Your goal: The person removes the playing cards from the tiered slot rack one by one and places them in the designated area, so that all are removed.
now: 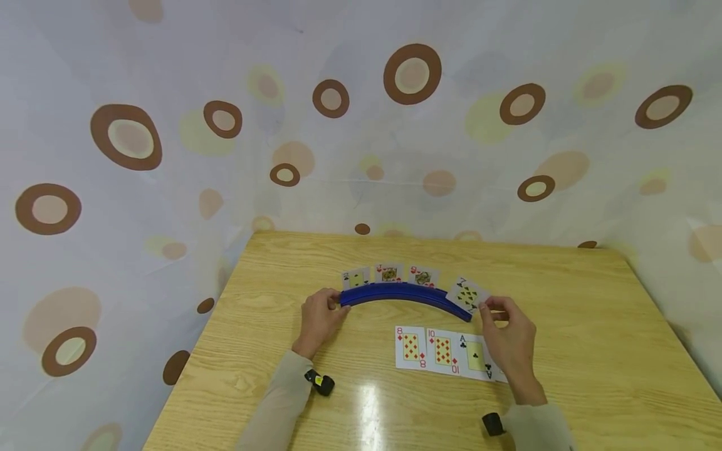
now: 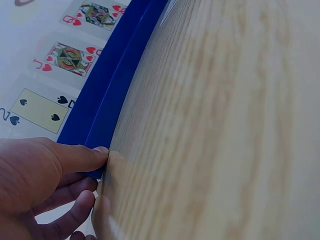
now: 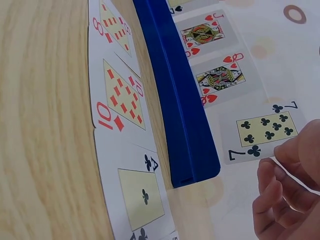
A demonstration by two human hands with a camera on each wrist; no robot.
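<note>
A curved blue card holder [image 1: 395, 290] stands on the table, with the two of spades [image 1: 356, 277], jack of hearts [image 1: 389, 274] and queen of hearts [image 1: 423, 277] upright in it. My left hand [image 1: 321, 316] pinches the holder's left end, the thumb on its near side in the left wrist view. At the other end, my right hand [image 1: 510, 335] pinches the seven of clubs [image 3: 265, 130] by a corner between thumb and finger. That card is tilted and overlaps the holder's right end in the head view; I cannot tell whether its edge is in the slot.
In front of the holder lie the eight of diamonds [image 1: 410, 347], ten of diamonds [image 1: 443, 352] and ace of clubs [image 1: 475, 356], face up in a row. Another card [image 1: 501, 376] is mostly hidden under my right hand. A patterned wall covering [image 1: 361, 156] rises behind the wooden table [image 1: 598, 338].
</note>
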